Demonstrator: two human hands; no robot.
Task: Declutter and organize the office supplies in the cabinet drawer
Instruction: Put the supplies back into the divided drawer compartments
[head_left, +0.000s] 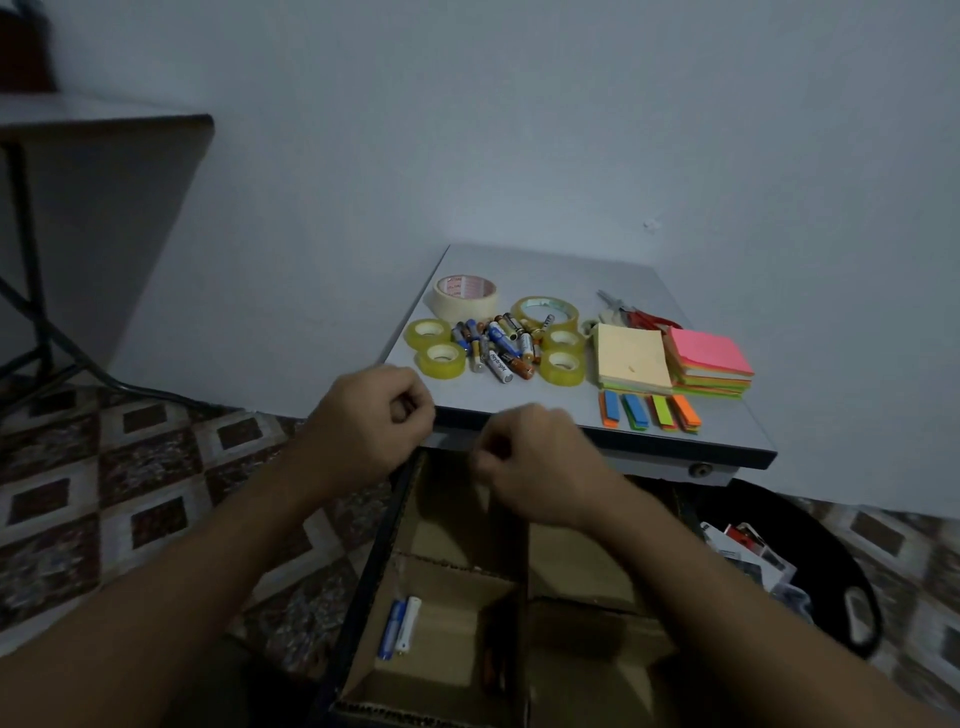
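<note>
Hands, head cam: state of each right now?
Left hand: closed in a fist; contents, if any, hidden.
Right hand: closed in a fist above the drawer; cannot tell whether it holds anything.

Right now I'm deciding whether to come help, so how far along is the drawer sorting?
Early. Done: the drawer has cardboard dividers, and two batteries lie in one compartment. In hand: the left hand and right hand are closed above the drawer; whether they hold anything I cannot tell. Left: the battery pile, tape rolls, sticky notes and page flags sit on the cabinet top.
</note>
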